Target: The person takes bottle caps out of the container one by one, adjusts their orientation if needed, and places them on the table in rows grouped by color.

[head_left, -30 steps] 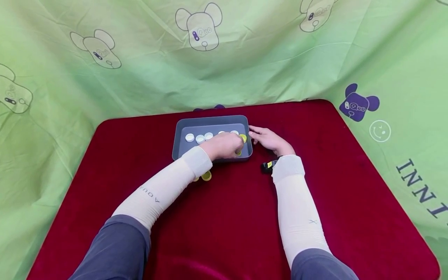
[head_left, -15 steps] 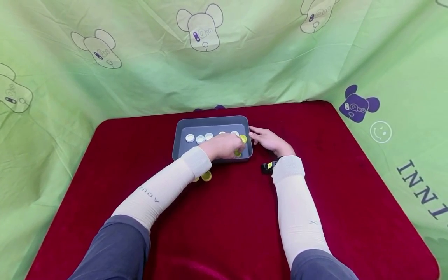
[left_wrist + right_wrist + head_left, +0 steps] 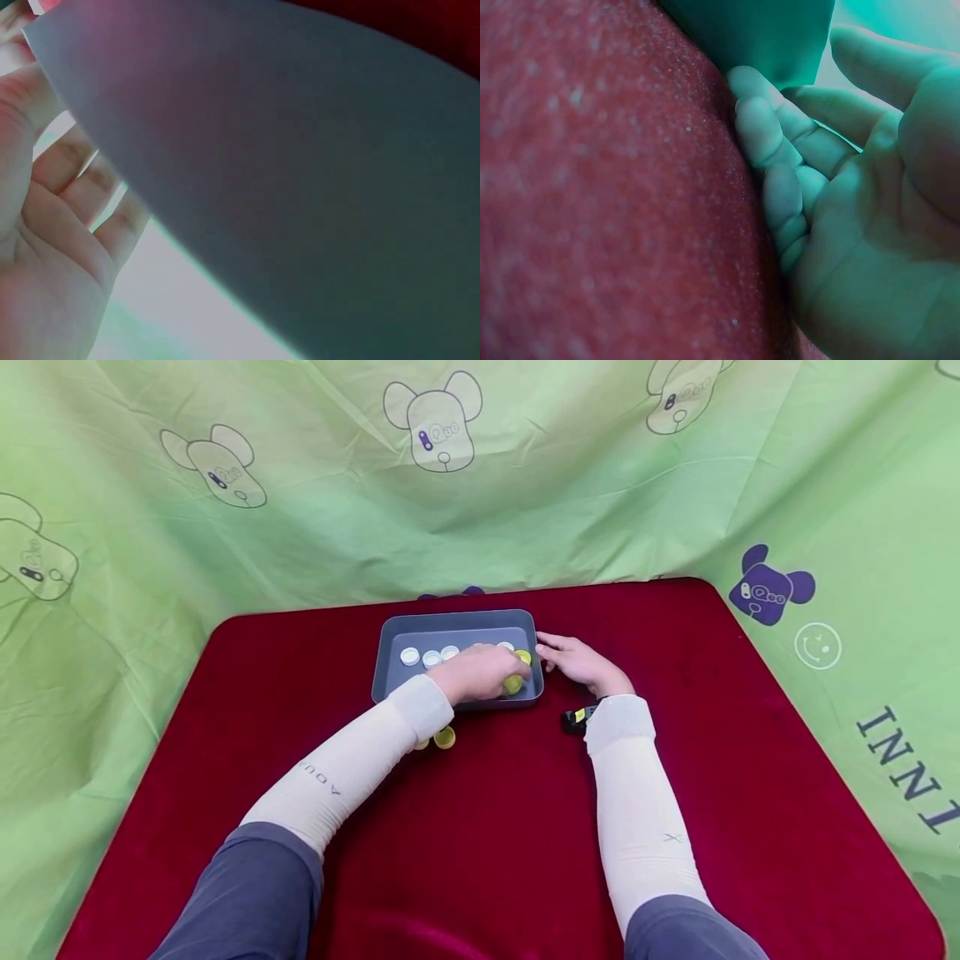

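A dark grey rectangular tray [image 3: 384, 672] stands toward the back of the table. My left hand [image 3: 480, 672] reaches into its right part, fingers bent down and pinching a yellow bottle cap [image 3: 513, 685]; the fingertips are partly hidden. Just behind lies another yellow cap [image 3: 523, 657]. Several white caps [image 3: 409, 657] lie in the tray, some covered by the hand. In the left wrist view, the tray wall [image 3: 270, 165] hides the left fingertips [image 3: 124, 225] in part. My right hand [image 3: 581, 663] rests at the tray's right side, fingers loosely bent and holding nothing.
Yellow caps [image 3: 445, 737] lie on the red cloth [image 3: 480, 827] before the tray, one partly behind the left sleeve [image 3: 375, 752]. A black wrist camera [image 3: 576, 720] sits at the right wrist. Green printed fabric [image 3: 315, 527] hangs behind the table.
The left fingers have shifted slightly right inside the tray, and more of the yellow cap at them shows. The right hand has stayed by the tray's side.
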The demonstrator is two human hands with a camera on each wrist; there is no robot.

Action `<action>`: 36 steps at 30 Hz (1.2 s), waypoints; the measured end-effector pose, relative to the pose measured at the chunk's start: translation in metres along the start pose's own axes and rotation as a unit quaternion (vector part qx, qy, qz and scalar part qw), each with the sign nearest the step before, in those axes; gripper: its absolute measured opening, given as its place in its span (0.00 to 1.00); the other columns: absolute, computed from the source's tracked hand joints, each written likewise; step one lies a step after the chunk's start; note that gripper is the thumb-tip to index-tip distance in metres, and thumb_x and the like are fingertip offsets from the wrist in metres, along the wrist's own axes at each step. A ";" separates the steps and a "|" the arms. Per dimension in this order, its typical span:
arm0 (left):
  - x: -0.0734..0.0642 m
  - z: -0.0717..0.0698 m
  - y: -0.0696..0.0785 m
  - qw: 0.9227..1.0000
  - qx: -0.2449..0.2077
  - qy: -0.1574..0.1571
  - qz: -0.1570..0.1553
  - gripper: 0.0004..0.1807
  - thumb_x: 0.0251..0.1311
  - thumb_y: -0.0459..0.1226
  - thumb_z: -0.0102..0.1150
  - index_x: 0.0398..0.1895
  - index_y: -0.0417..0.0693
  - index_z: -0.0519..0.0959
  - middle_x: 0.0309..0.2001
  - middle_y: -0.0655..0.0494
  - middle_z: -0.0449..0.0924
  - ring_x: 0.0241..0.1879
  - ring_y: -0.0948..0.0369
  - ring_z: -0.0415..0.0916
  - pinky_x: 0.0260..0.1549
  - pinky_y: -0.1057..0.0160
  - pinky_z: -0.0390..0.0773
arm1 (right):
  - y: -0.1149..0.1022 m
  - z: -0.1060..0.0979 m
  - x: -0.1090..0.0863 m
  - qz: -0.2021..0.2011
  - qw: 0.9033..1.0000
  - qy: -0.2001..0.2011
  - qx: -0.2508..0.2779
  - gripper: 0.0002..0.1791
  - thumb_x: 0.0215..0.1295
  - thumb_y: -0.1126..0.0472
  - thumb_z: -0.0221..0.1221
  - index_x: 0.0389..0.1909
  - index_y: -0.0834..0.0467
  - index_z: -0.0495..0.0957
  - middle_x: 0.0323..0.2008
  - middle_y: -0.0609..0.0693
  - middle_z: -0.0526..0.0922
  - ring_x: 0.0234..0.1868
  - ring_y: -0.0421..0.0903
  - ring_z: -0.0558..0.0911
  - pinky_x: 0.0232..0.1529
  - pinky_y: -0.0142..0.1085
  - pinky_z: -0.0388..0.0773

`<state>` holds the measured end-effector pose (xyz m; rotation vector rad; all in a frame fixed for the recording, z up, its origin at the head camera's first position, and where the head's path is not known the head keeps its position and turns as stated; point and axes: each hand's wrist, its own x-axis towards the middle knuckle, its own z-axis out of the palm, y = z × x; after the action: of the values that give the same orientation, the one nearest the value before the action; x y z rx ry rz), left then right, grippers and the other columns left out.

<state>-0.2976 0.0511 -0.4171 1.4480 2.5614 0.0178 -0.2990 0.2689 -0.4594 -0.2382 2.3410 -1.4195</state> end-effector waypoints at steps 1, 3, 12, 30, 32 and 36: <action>-0.001 0.000 -0.001 1.000 0.002 0.003 0.001 0.23 0.58 0.30 0.59 0.55 0.61 0.81 0.48 0.63 0.81 0.50 0.60 0.75 0.47 0.55 0.76 | 0.000 0.000 0.000 0.000 1.000 -0.001 -0.002 0.32 0.76 0.49 0.48 0.75 0.55 0.55 0.40 0.61 0.75 0.45 0.55 0.73 0.60 0.46 0.59; -0.002 0.000 -0.002 1.000 0.008 0.009 0.004 0.22 0.59 0.31 0.60 0.56 0.62 0.81 0.50 0.63 0.80 0.52 0.62 0.74 0.49 0.57 0.75 | 0.001 0.000 0.000 0.002 1.000 0.000 -0.002 0.32 0.76 0.49 0.48 0.75 0.54 0.55 0.39 0.60 0.75 0.44 0.54 0.73 0.60 0.45 0.60; -0.019 -0.001 -0.003 0.999 0.014 0.036 0.022 0.20 0.59 0.31 0.61 0.53 0.60 0.83 0.51 0.58 0.78 0.51 0.61 0.75 0.46 0.58 0.77 | 0.001 0.002 0.000 0.003 1.000 0.000 -0.005 0.33 0.75 0.48 0.48 0.76 0.53 0.55 0.38 0.60 0.75 0.44 0.54 0.73 0.59 0.46 0.60; -0.049 -0.003 -0.005 0.995 -0.019 0.100 0.006 0.16 0.61 0.39 0.64 0.53 0.53 0.84 0.45 0.56 0.75 0.38 0.61 0.76 0.39 0.59 0.77 | -0.003 0.002 0.000 0.010 1.000 -0.007 0.010 0.32 0.76 0.50 0.48 0.76 0.55 0.54 0.43 0.63 0.74 0.46 0.55 0.72 0.58 0.46 0.60; -0.051 -0.003 -0.006 0.995 -0.023 0.102 0.001 0.16 0.61 0.40 0.64 0.52 0.53 0.84 0.43 0.56 0.74 0.36 0.61 0.75 0.37 0.59 0.77 | -0.001 0.002 0.000 0.006 1.000 -0.001 0.008 0.33 0.75 0.48 0.49 0.76 0.53 0.55 0.42 0.60 0.74 0.44 0.53 0.73 0.58 0.45 0.61; -0.053 -0.002 -0.007 0.994 -0.027 0.105 -0.009 0.15 0.62 0.42 0.63 0.51 0.53 0.84 0.43 0.57 0.73 0.36 0.61 0.74 0.38 0.59 0.76 | -0.001 0.002 0.000 0.005 1.000 0.001 0.002 0.33 0.75 0.48 0.48 0.76 0.53 0.54 0.41 0.60 0.74 0.44 0.53 0.73 0.58 0.46 0.61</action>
<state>-0.2770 0.0027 -0.4072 1.4750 2.7134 0.2481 -0.2987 0.2667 -0.4592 -0.2237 2.3375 -1.4219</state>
